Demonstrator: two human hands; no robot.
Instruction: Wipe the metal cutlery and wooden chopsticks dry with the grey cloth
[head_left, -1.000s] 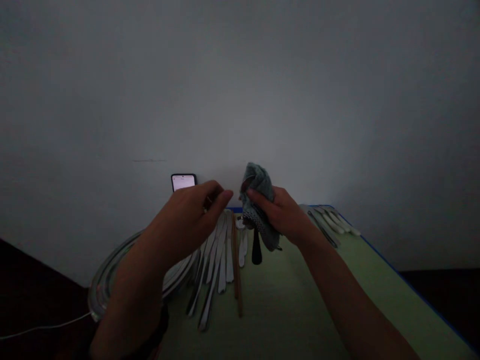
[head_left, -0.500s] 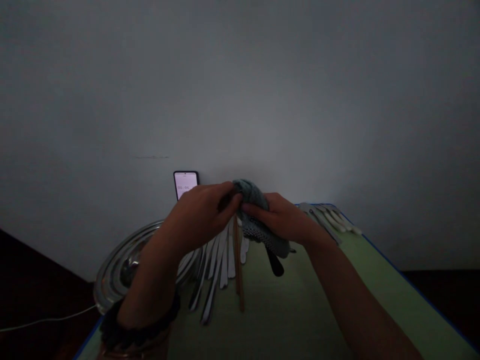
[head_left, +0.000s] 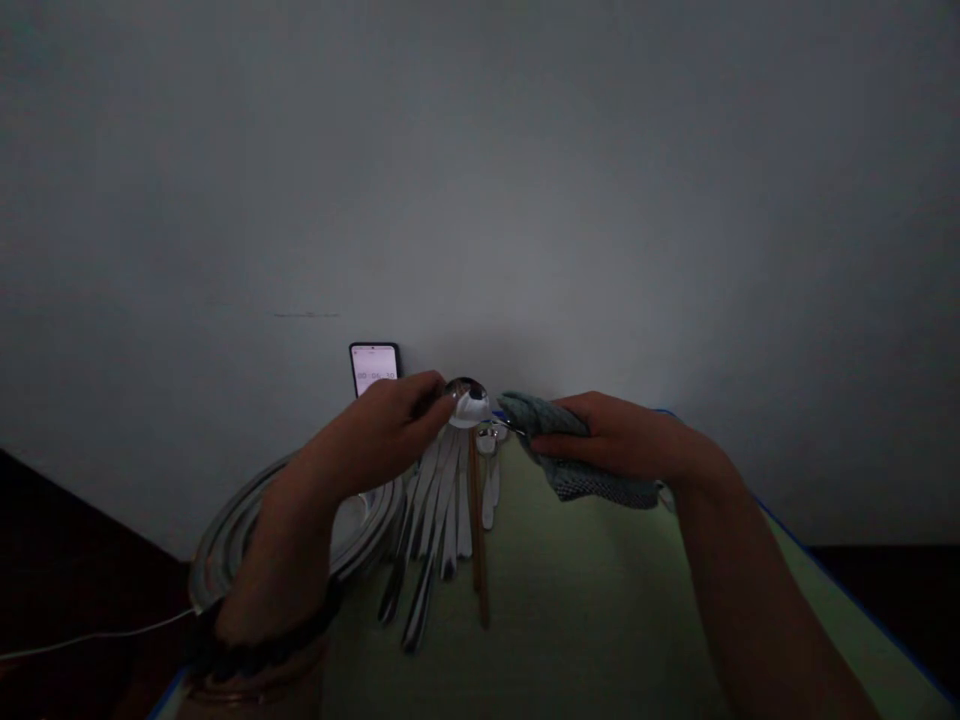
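My left hand (head_left: 379, 435) pinches the shiny bowl of a metal spoon (head_left: 469, 402) at its fingertips, held above the table. My right hand (head_left: 626, 440) is closed on a grey-green cloth (head_left: 581, 480), just right of the spoon bowl. The cloth seems wrapped round the spoon's handle, which is hidden. Below both hands a row of several pieces of cutlery (head_left: 435, 510) lies fanned on the green mat (head_left: 570, 620), with a pair of wooden chopsticks (head_left: 478, 540) beside them.
A round metal tray (head_left: 225, 560) lies at the table's left end, partly under my left arm. A phone (head_left: 373, 365) with a lit screen leans on the white wall. A white cable (head_left: 90, 638) runs off to the left. The room is dim.
The cloth was bunched over the spoon with the dark handle hanging below. Now my left hand holds the bared bowl and my right hand has drawn the cloth to the right.
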